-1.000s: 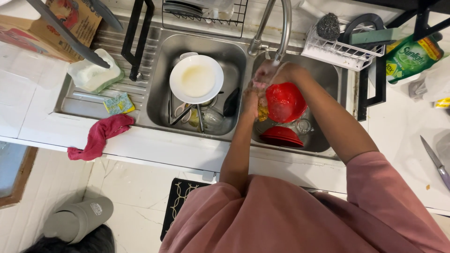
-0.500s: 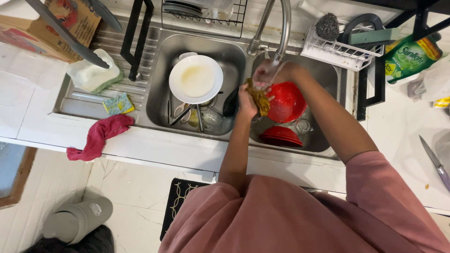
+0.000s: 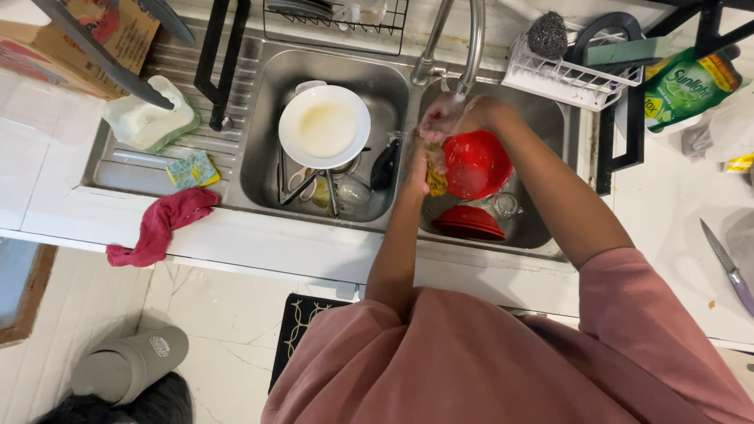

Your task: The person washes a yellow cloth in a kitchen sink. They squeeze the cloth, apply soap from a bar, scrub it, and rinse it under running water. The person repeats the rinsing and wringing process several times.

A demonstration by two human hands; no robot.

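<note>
Two basins fill the head view: since a moment ago the left hand (image 3: 419,161), gripping a yellow sponge (image 3: 436,179), has come off the red bowl (image 3: 476,163) to its left rim, while the right hand (image 3: 446,116) clasps the far rim beneath the faucet (image 3: 463,39), so the scrubbing looks paused. Left basin (image 3: 267,141) holds a white plate (image 3: 323,126) over utensils; right basin holds another red dish (image 3: 470,222) and a glass (image 3: 504,206).

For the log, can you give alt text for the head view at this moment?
A person's left hand holds a yellow sponge against a red bowl that the right hand steadies under the faucet; a white plate sits in the left basin.
</note>
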